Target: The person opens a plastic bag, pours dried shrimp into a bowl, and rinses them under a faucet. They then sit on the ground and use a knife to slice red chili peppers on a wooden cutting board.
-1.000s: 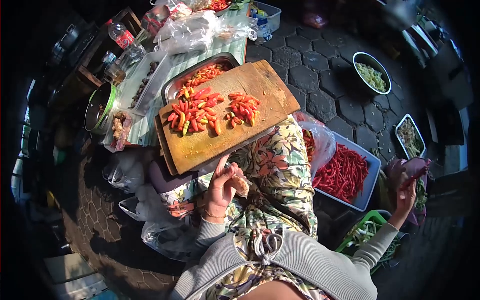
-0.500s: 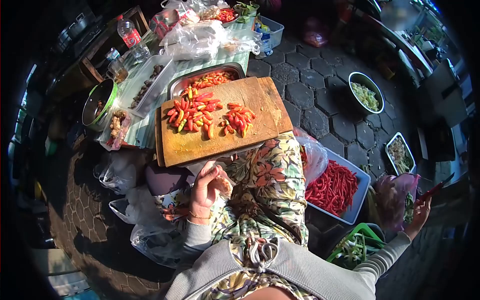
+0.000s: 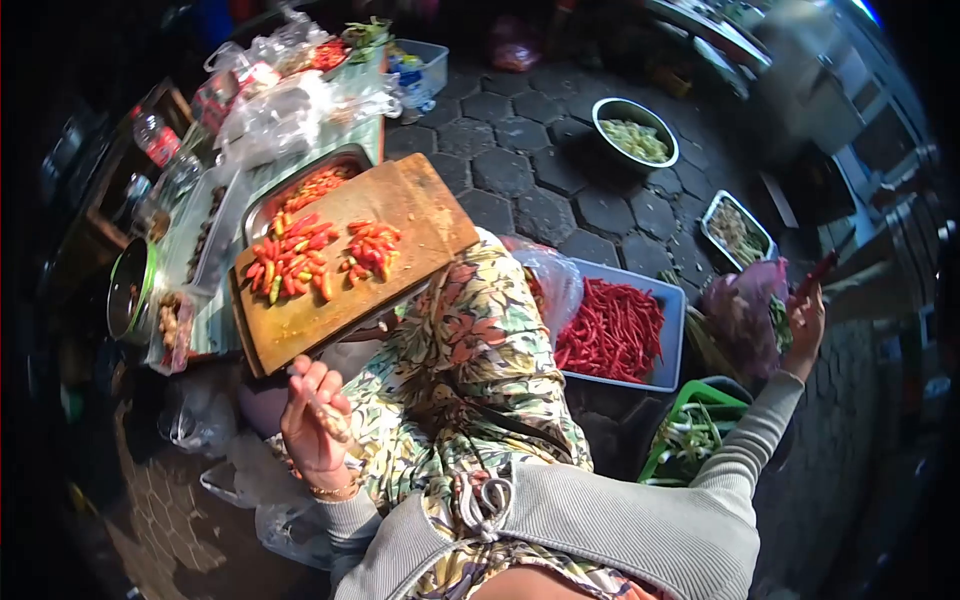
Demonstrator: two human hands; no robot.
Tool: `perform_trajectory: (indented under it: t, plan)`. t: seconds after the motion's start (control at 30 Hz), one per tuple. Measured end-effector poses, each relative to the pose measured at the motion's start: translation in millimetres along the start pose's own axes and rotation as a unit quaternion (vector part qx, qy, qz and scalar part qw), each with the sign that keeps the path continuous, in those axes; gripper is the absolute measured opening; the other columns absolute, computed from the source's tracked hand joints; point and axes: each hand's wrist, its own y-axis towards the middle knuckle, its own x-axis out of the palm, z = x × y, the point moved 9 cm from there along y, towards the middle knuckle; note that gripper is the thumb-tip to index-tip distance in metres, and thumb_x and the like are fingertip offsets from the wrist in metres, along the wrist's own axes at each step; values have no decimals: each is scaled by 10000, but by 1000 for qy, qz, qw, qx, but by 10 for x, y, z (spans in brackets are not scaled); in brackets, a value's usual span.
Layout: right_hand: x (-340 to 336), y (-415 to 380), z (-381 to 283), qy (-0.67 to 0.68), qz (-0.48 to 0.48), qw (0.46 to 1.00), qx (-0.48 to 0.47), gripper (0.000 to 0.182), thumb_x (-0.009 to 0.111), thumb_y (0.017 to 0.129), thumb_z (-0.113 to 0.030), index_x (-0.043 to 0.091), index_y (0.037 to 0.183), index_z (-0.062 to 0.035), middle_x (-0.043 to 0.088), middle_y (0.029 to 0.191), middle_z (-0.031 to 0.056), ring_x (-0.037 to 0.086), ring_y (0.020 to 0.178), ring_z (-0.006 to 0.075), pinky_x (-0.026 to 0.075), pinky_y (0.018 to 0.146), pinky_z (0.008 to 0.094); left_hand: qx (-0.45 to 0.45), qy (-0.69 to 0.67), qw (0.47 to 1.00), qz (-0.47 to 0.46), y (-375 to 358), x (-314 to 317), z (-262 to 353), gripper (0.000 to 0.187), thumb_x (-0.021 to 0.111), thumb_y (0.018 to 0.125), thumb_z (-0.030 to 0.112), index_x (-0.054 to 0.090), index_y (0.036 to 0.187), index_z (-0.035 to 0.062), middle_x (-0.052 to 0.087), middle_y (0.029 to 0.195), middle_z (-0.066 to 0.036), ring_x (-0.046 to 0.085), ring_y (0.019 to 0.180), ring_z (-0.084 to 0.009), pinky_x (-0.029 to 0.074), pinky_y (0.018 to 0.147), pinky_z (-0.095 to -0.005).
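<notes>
My left hand (image 3: 316,422) is raised just in front of the near edge of a wooden cutting board (image 3: 300,335), its fingers loosely bent and apart, with nothing visible in them. On the board lie two piles of small chilies: a larger red and yellow-green pile (image 3: 292,262) and a smaller orange-red pile (image 3: 371,250). Out to the far right, my right hand (image 3: 804,325) grips the reddish handle of a knife (image 3: 818,272); its blade is blurred against the background. Beside that hand is a purple plastic bag (image 3: 742,308) with greens.
A metal tray (image 3: 262,212) of chilies sits behind the board. To the right are a white tub (image 3: 672,350) of long red chilies, a green basket (image 3: 662,440) of scallions, a bowl (image 3: 637,137) of chopped vegetables and a small tray (image 3: 735,230). Plastic bottles (image 3: 157,140) stand at left.
The view has turned right, so the board, tubs and bowls appear farther left. My right hand, still holding the knife, sits slightly higher beside the purple bag. My left hand remains near the board's edge.
</notes>
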Motion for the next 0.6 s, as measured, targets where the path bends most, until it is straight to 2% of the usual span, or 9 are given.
perform_trajectory:
  t: [0.03,0.07,0.17,0.23,0.27,0.37,0.43,0.47,0.6]
  plan:
    - [28,28,-4,3,-125,992,19,237,545,918,-270,574,1103,-125,650,813,19,499,441,121,466,455,243,-11,-29,999,13,-48,-79,-21,175,480,945,132,449,1095,49,470,879,-31,481,835,-163,517,835,-344]
    - [4,28,-21,12,-149,989,24,239,562,907,-266,579,1105,-134,672,900,39,556,505,136,485,473,242,-17,-56,998,30,-92,-165,-19,158,481,948,148,459,1070,50,482,886,-31,489,840,-164,516,842,-345]
    - [72,-14,-61,26,-138,989,50,237,583,895,-253,583,1104,-141,660,884,27,560,513,148,484,492,258,-26,-115,991,69,-210,-391,18,168,485,951,192,493,1019,38,524,894,-41,516,843,-170,512,846,-337]
    - [43,-13,-174,33,-33,998,-33,242,596,889,-231,581,1115,-146,644,870,15,574,552,147,478,502,269,-20,-119,989,86,-280,-479,88,217,481,952,200,489,1058,11,525,906,-54,518,846,-178,514,845,-342]
    - [17,10,-193,31,-32,998,-34,242,596,889,-231,581,1115,-146,644,870,15,574,552,147,478,502,269,-12,-105,990,93,-313,-493,126,241,486,949,201,487,1079,-1,524,911,-62,518,849,-183,515,845,-344]
    - [24,44,-299,11,-52,998,-35,250,615,877,-230,582,1111,-147,630,862,2,579,605,133,478,543,279,23,-79,989,127,-428,-608,266,287,501,907,142,479,1138,-26,518,933,-84,519,862,-185,501,881,-347]
    - [41,10,-452,-83,-48,993,-68,247,635,862,-250,592,1085,-154,630,848,-10,564,616,105,479,568,275,37,-117,983,137,-500,-740,358,274,517,862,52,496,1122,-30,532,926,-75,529,879,-172,484,922,-348]
    - [1,76,-496,-83,-54,993,-66,247,635,862,-250,592,1085,-154,630,848,-10,564,616,105,479,568,275,44,-125,981,141,-530,-789,396,265,522,848,25,509,1106,-36,543,927,-76,538,891,-171,481,931,-347]
    - [-230,219,-827,-79,20,991,-102,206,643,857,-258,608,1023,-141,628,821,-22,547,601,77,469,577,271,62,-155,974,151,-617,-864,499,219,527,831,-13,540,1046,-53,569,937,-88,556,919,-176,483,934,-342]
